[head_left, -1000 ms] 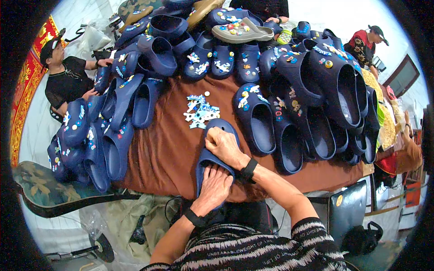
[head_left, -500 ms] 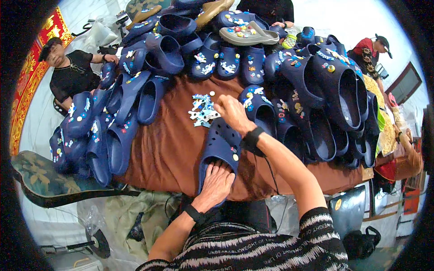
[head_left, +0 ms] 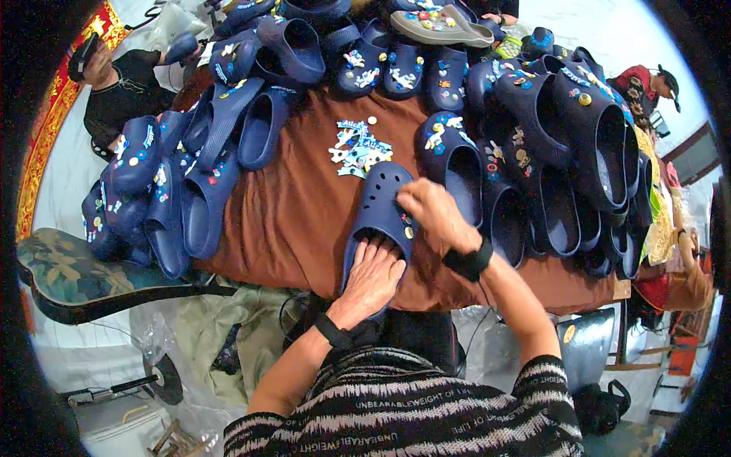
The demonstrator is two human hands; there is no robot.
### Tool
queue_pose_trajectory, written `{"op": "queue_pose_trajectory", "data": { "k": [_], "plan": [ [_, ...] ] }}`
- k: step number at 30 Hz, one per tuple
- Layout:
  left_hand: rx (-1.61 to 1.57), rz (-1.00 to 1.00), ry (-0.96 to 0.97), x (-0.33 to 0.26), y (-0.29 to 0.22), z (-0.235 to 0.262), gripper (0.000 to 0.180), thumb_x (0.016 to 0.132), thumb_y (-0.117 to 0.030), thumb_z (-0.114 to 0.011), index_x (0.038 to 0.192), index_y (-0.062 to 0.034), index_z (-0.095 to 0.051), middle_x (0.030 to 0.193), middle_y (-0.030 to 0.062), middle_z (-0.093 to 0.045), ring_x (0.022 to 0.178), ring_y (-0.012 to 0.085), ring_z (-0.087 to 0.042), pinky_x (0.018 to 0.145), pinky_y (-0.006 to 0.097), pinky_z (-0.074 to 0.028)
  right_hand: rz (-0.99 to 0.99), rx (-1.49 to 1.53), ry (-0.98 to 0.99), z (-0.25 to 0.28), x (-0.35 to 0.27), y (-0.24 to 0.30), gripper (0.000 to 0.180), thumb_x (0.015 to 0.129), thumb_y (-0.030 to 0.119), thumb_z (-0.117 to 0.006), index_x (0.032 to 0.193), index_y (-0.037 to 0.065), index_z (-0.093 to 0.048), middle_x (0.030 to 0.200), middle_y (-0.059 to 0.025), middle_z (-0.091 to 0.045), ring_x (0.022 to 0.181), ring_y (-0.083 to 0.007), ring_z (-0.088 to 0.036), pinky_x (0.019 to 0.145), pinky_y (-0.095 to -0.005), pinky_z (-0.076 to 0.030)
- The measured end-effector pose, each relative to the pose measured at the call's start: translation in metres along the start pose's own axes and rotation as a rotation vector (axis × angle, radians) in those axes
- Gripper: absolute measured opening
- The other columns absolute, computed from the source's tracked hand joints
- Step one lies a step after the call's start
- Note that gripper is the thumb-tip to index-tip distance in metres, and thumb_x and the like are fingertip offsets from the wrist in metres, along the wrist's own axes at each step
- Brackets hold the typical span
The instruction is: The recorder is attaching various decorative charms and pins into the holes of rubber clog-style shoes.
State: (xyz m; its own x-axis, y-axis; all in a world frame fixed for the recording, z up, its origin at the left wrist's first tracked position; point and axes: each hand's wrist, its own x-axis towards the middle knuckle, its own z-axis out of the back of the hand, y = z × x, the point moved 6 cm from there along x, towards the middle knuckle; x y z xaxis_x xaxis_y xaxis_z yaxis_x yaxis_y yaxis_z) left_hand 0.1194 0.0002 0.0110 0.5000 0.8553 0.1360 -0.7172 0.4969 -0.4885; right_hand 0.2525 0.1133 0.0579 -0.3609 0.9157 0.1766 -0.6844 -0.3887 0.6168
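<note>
A navy clog (head_left: 387, 199) with round holes lies on the brown cloth in front of me, toe pointing away. Inside its foot opening are the fingers of my left hand (head_left: 373, 280), holding it from the heel side. My right hand (head_left: 435, 213) is closed in a pinch at the right side of the toe; whatever its fingertips hold is hidden. Small charms, one of them yellow (head_left: 410, 233), are fixed along the clog's right side. Beyond the toe lies a loose pile of blue, white and black charms (head_left: 356, 156), with a small round white one (head_left: 371, 120) beside it.
Navy clogs with charms are heaped on the left (head_left: 205, 202), right (head_left: 598, 145) and far side (head_left: 365, 57) of the cloth (head_left: 293, 228). A grey clog (head_left: 438, 27) tops the far heap. Other people are around the table, including one at left (head_left: 126, 99). A patterned stool (head_left: 84, 263) stands left.
My right hand has gone from beside the loose charms to the right side of the clog's toe. My left hand has stayed in the clog. The whole view has shifted slightly.
</note>
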Motion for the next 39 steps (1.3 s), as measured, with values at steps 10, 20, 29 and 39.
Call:
{"op": "queue_pose_trajectory", "data": {
  "k": [10,20,29,39],
  "plan": [
    [0.002,0.097,0.088,0.001,-0.001,-0.001,0.044,0.101,-0.026,-0.039,0.129,0.0033,-0.056,0.139,0.0187,-0.053,0.135,0.0343,-0.04,0.117,0.051,-0.022,-0.13,0.045,-0.209,-0.011,-0.057,0.03,0.021,0.096,0.025,-0.062,0.104,0.005,-0.061,0.1,-0.019,-0.063,0.091,-0.0391,-0.064,0.076,-0.0476,-0.052],
    [0.005,0.065,0.069,0.002,-0.002,0.001,0.042,0.1,-0.025,-0.04,0.124,0.0041,-0.059,0.136,0.0197,-0.055,0.133,0.0343,-0.042,0.115,0.05,-0.024,-0.195,0.284,-0.153,-0.018,-0.052,0.007,0.015,0.096,0.011,-0.057,0.106,0.001,-0.051,0.084,-0.029,-0.065,0.082,-0.05,-0.063,0.07,-0.0536,-0.049],
    [-0.028,-0.047,-0.184,0.0,-0.004,0.003,0.038,0.102,-0.024,-0.037,0.095,0.003,-0.063,0.107,0.0215,-0.059,0.112,0.0381,-0.049,0.108,0.051,-0.03,-0.3,0.599,-0.389,-0.043,-0.073,-0.02,0.008,0.098,0.007,-0.049,0.105,0.002,-0.05,0.077,-0.0136,-0.059,0.058,-0.0219,-0.057,0.057,-0.0379,-0.051],
    [0.012,0.047,-0.124,-0.005,-0.007,0.004,0.035,0.101,-0.023,-0.041,0.106,0.0033,-0.062,0.116,0.0193,-0.058,0.118,0.0379,-0.048,0.113,0.056,-0.026,-0.335,0.749,-0.517,-0.018,-0.025,-0.025,0.009,0.103,0.012,-0.048,0.1,0.005,-0.053,0.075,-0.004,-0.052,0.061,-0.0117,-0.05,0.053,-0.0293,-0.042]
  ]
}}
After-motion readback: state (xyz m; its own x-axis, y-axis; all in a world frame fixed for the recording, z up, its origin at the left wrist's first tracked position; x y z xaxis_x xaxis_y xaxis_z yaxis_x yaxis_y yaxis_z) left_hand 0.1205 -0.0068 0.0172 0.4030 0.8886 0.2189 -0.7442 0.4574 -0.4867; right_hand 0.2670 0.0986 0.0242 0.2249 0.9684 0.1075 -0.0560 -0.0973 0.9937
